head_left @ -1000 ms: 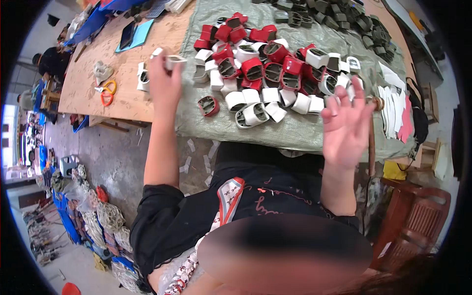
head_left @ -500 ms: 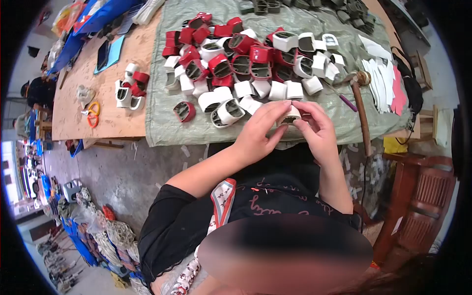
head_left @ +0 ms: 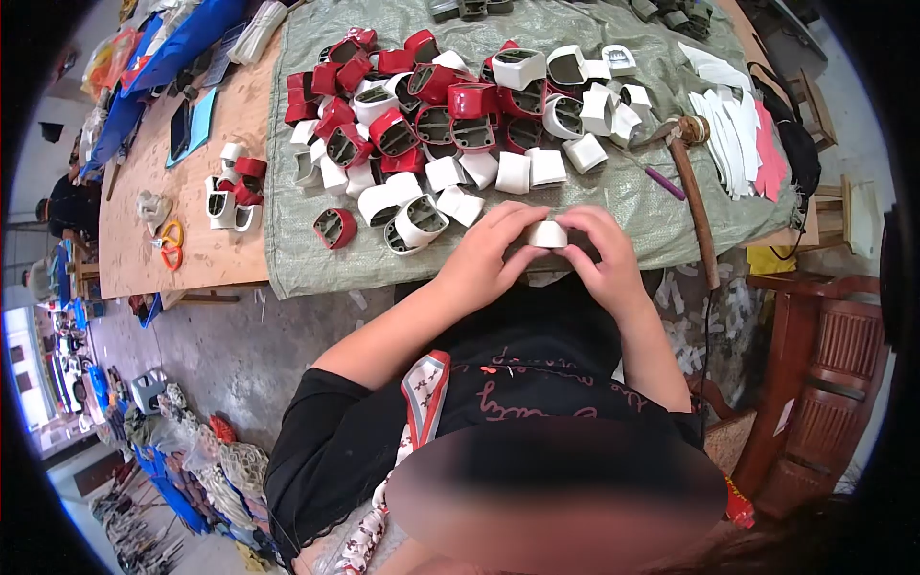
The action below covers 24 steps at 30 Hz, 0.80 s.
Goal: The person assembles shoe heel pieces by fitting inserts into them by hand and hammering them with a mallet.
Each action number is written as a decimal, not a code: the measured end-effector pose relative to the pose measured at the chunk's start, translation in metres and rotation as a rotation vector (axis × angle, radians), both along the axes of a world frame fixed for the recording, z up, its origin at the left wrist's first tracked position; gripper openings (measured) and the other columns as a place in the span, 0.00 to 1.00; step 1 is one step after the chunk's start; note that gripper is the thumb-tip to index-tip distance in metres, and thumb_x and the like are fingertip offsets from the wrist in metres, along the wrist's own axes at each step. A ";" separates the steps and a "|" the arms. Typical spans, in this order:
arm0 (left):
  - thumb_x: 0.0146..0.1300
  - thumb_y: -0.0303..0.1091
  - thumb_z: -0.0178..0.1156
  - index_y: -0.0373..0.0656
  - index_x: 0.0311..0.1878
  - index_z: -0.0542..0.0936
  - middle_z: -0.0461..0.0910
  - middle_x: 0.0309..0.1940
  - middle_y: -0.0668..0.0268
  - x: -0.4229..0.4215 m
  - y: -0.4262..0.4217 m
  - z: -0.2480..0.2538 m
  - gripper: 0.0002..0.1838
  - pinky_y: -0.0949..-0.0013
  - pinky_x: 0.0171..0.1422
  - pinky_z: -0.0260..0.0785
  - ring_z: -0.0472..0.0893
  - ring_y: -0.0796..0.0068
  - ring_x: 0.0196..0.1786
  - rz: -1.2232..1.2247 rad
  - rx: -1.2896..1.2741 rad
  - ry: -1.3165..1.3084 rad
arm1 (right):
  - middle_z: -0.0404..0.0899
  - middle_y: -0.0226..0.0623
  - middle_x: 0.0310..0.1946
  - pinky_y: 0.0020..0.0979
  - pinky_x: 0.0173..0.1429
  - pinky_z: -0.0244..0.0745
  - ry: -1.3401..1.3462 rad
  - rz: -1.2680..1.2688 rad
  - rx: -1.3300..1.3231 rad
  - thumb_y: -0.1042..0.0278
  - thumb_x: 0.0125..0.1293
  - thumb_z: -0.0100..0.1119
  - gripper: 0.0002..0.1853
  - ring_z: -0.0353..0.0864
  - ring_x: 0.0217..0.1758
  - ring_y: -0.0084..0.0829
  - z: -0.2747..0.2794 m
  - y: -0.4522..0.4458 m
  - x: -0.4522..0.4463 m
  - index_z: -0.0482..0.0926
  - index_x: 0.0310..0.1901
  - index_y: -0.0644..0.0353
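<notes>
Just off the front edge of the table, a small white shoe heel (head_left: 547, 234) is held level between both my hands. My left hand (head_left: 492, 257) pinches its left end, thumb below and fingers above. The right end is gripped the same way by my right hand (head_left: 606, 257). The heel's smooth white side faces me; its hollow face is hidden. Beyond my hands lies a pile of red and white heels, many with ribbed dark hollows showing. A white heel (head_left: 420, 222) and a single red heel (head_left: 334, 228) lie nearest my left hand.
A green woven sheet (head_left: 316, 273) covers much of the wooden table (head_left: 134, 259). At right lie a hammer (head_left: 692, 206), a purple-handled tool (head_left: 664, 184), white strips (head_left: 725, 144) and pink strips (head_left: 770, 158). Orange-handled scissors (head_left: 172, 246) and a small heel group (head_left: 247, 192) lie left.
The heel in my hands has turned, so its hollow face no longer shows and a smooth white side does. My hands have shifted slightly. The whole view has tilted a little.
</notes>
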<state>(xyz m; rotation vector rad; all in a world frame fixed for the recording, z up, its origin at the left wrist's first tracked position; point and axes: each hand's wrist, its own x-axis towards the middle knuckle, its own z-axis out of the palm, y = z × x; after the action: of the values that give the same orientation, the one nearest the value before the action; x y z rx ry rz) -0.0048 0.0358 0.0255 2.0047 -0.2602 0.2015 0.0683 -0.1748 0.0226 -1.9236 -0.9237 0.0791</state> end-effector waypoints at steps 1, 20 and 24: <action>0.60 0.21 0.69 0.38 0.61 0.78 0.80 0.57 0.56 0.000 0.002 0.000 0.24 0.59 0.62 0.76 0.81 0.54 0.59 0.004 0.001 0.000 | 0.81 0.43 0.52 0.38 0.62 0.77 -0.045 0.012 0.049 0.85 0.53 0.68 0.23 0.81 0.56 0.45 0.001 0.000 -0.001 0.81 0.53 0.62; 0.57 0.21 0.72 0.42 0.62 0.76 0.79 0.59 0.50 -0.016 0.031 -0.001 0.29 0.56 0.57 0.78 0.83 0.51 0.56 -0.043 -0.047 -0.403 | 0.82 0.44 0.53 0.41 0.59 0.77 -0.268 0.091 0.238 0.85 0.53 0.68 0.28 0.83 0.54 0.46 0.014 0.023 -0.018 0.78 0.59 0.62; 0.57 0.21 0.71 0.41 0.64 0.76 0.81 0.54 0.51 -0.025 0.034 0.025 0.29 0.57 0.55 0.78 0.84 0.52 0.52 0.057 0.119 -0.406 | 0.82 0.46 0.53 0.41 0.61 0.76 -0.050 -0.004 0.122 0.82 0.57 0.69 0.31 0.82 0.56 0.44 0.015 0.038 -0.029 0.75 0.65 0.63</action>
<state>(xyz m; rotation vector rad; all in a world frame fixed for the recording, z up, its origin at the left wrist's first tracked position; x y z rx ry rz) -0.0300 0.0693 0.0510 2.0774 -0.4808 0.6453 0.0391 -0.1364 0.0372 -1.8215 -0.9363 -0.0269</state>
